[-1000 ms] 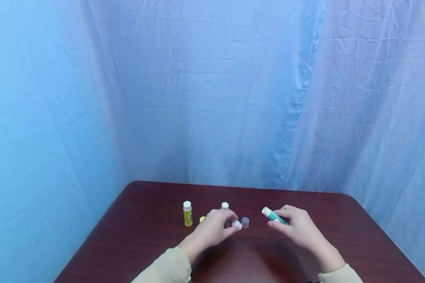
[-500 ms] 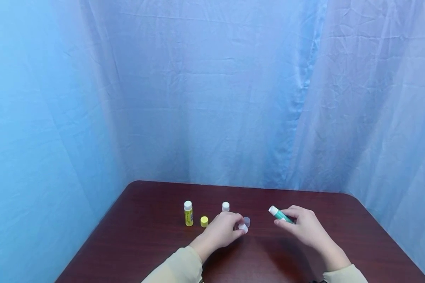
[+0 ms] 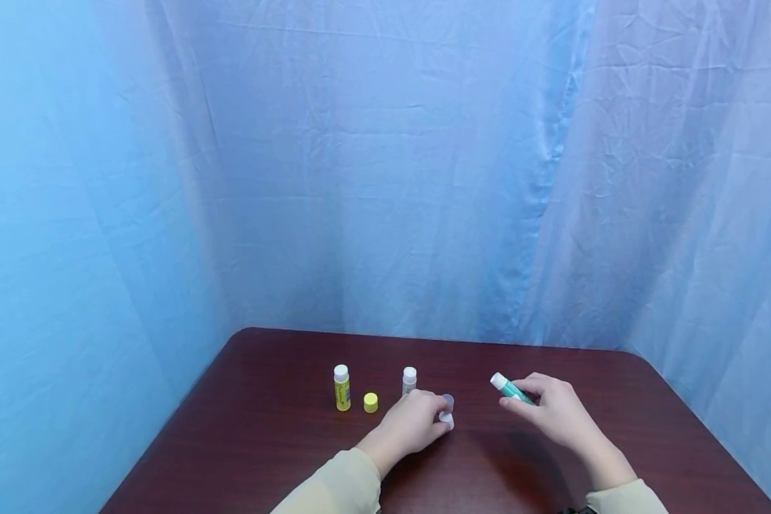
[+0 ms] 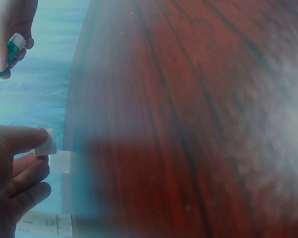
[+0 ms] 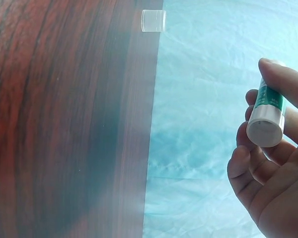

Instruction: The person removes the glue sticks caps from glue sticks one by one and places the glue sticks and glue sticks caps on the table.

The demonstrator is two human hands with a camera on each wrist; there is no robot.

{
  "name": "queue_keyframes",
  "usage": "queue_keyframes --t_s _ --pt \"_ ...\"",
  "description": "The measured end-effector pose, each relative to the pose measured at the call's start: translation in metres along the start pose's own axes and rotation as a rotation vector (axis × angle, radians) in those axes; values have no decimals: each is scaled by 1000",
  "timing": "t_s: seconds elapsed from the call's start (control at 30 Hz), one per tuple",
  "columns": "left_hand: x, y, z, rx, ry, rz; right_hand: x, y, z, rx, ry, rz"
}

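My left hand [image 3: 413, 421] pinches a small white cap [image 4: 46, 144] between thumb and finger, low over the table. Just beyond it a clear plastic cap [image 4: 60, 162] stands on the table. A white-capped glue stick [image 3: 409, 379] stands upright behind that hand, its lower part covered by the fingers. My right hand [image 3: 555, 414] holds a green glue stick [image 5: 269, 105] above the table, tilted with its white end toward the left. That end [image 5: 265, 133] faces the right wrist camera.
Left of my left hand stand a yellow cap [image 3: 370, 403] and a yellow glue stick [image 3: 343, 389] with a white top. The dark red table [image 3: 283, 457] ends at a blue cloth [image 3: 385, 214] behind and at the sides.
My left hand has moved right and slightly nearer with the white cap, down beside the clear cap, uncovering the yellow cap. My right hand has shifted slightly right with the green glue stick.
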State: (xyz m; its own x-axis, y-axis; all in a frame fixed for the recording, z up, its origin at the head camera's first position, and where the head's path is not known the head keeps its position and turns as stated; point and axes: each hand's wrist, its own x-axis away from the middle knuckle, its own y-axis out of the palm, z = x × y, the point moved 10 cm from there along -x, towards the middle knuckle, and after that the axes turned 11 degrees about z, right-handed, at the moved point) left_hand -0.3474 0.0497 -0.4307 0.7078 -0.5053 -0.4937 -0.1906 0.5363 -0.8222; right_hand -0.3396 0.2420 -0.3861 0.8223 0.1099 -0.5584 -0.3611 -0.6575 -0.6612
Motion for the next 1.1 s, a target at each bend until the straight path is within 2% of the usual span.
queue_keyframes --t_s 0.17,0.53,1.1 --pt "-2 5 3 -42 3 -8 0 0 3 0 13 -15" --pt "-2 15 4 -75 -43 -43 1 -1 3 -4 7 5" --pt "-1 23 4 -96 -33 -89 2 -3 6 -11 5 17"
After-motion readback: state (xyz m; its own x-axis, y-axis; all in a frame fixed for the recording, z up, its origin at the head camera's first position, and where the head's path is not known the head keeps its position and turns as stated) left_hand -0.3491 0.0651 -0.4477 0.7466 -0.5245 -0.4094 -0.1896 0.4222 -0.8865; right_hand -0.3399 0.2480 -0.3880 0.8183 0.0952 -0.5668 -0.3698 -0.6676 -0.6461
